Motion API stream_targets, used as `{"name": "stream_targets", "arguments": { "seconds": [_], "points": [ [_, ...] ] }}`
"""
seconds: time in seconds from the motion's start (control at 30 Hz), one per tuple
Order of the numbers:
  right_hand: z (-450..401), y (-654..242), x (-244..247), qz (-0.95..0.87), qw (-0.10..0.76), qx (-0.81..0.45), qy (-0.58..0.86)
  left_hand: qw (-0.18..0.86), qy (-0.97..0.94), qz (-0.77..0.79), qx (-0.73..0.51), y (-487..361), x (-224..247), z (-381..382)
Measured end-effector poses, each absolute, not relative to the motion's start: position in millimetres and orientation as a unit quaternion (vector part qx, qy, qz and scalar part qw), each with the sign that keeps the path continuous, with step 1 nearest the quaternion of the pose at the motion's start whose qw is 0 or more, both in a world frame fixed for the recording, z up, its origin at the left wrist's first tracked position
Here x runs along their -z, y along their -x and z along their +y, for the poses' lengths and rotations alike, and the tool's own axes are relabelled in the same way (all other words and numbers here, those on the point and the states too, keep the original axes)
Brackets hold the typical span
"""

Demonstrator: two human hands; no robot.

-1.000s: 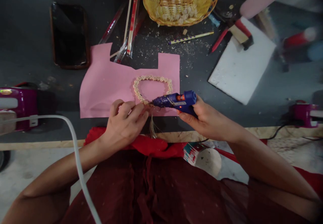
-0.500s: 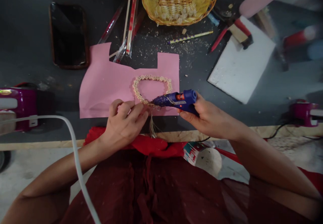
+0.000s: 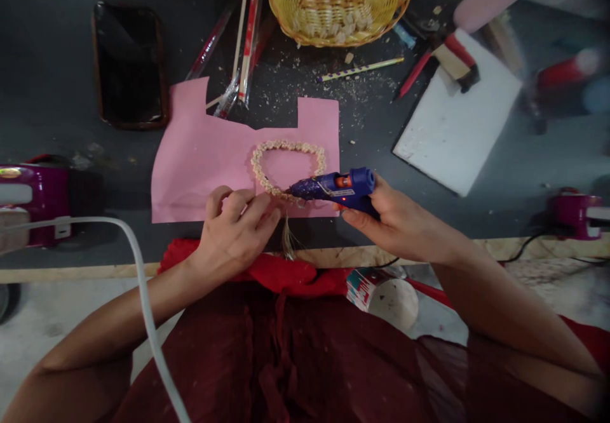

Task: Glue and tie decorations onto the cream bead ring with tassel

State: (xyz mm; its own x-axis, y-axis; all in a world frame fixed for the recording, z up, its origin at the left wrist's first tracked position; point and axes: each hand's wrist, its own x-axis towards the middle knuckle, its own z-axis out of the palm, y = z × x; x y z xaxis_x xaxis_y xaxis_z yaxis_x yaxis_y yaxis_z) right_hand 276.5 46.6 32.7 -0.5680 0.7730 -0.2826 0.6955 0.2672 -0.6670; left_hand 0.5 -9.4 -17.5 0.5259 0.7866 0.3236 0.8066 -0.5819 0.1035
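Observation:
A cream-coloured loop (image 3: 258, 164), knobbly as if made of small beads or shells, lies over pink paper (image 3: 204, 162). Curled fingers of my left hand (image 3: 238, 223) are closed at its lower left edge, pinching it there; the fingertips are partly hidden. From the loop's lower side hangs a tuft of pale threads (image 3: 288, 240). My right hand (image 3: 398, 223) grips a blue hot glue gun (image 3: 328, 186) with a small red light lit. The gun points left, its nozzle tip at the bottom of the loop, close to my left fingertips.
A yellow wicker basket (image 3: 340, 35) with small pale pieces stands at the back. Around it lie a pencil (image 3: 361, 70), wrapped sticks (image 3: 248, 35) and crumbs. A phone (image 3: 129, 67) is at left, a white board (image 3: 457, 118) with pliers at right. A white cable (image 3: 143, 277) crosses the left foreground.
The glue gun and my right hand have shifted very slightly to the right. My left hand and the loop look almost unchanged.

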Motion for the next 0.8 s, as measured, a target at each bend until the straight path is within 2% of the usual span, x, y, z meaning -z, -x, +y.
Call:
{"name": "stream_targets", "arguments": {
  "seconds": [0.33,0.8],
  "points": [
    [44,-284,-36,-0.784,0.081,-0.413,0.457,0.065,0.877,-0.450,0.152,0,19,-8],
    [50,-271,-36,-0.806,0.049,-0.391,0.441,0.080,0.875,-0.450,0.161,-2,17,-8]
  ]
}}
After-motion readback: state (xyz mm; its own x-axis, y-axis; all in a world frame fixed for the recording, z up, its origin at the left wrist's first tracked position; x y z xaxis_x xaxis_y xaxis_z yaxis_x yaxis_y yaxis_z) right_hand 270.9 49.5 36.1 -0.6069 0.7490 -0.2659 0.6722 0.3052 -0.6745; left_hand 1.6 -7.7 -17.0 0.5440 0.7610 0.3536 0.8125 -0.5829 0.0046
